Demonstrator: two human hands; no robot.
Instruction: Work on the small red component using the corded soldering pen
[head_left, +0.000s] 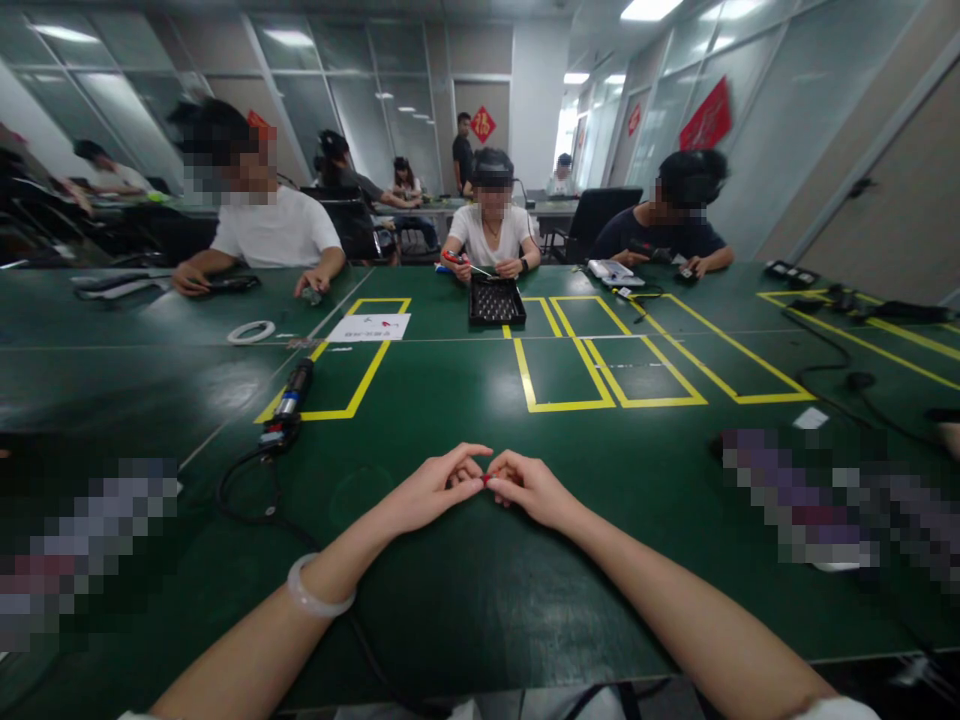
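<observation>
A tiny red object (486,481) shows between my fingertips, too small to name. My left hand (442,487) reaches it from the left with the thumb tip. The index finger of that hand points forward, and the other fingers are curled. From the other side, my right hand (534,490) pinches the red object between thumb and bent fingers. Both hands are held close together just above the green table (465,610). A pale bracelet (319,588) circles my left wrist.
A cylindrical corded tool (291,400) lies ahead on the left, its black cable curving past my left arm. Yellow tape outlines (570,406) mark the table. Across it, a person handles a screwdriver (469,264) over a black tray (496,304). A white paper (369,327) lies beyond the tool.
</observation>
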